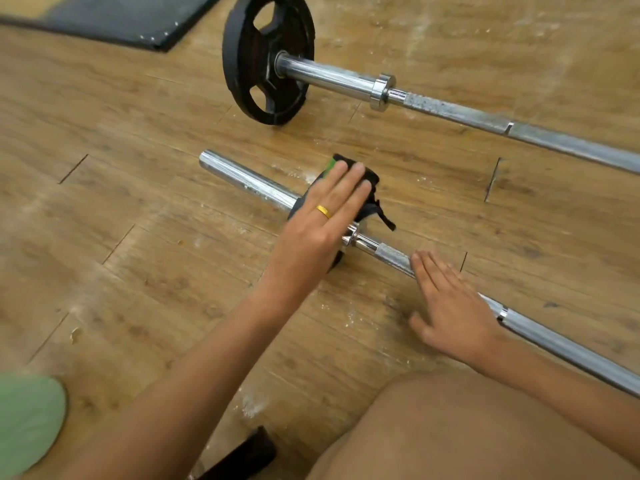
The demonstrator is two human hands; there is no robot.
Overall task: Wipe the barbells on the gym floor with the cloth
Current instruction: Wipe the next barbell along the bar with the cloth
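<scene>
A bare chrome barbell (242, 180) lies diagonally on the wood floor, its sleeve end pointing up-left. A dark cloth with a green patch (372, 180) is draped over the sleeve near the collar. My left hand (322, 216), wearing a gold ring, presses flat on the cloth with straight fingers. On the knurled shaft just right of the collar rests my right hand (450, 306), fingers straight and flat over the bar. A second barbell (450, 110) lies farther back, carrying a black weight plate (266, 58) on its sleeve.
A black rubber mat (131, 22) lies at the top left. White chalk dust speckles the wood floor (138, 202). My bare knee (467, 431) fills the bottom right, a green garment (27, 420) the bottom left, and a dark object (242, 459) sits at the bottom edge.
</scene>
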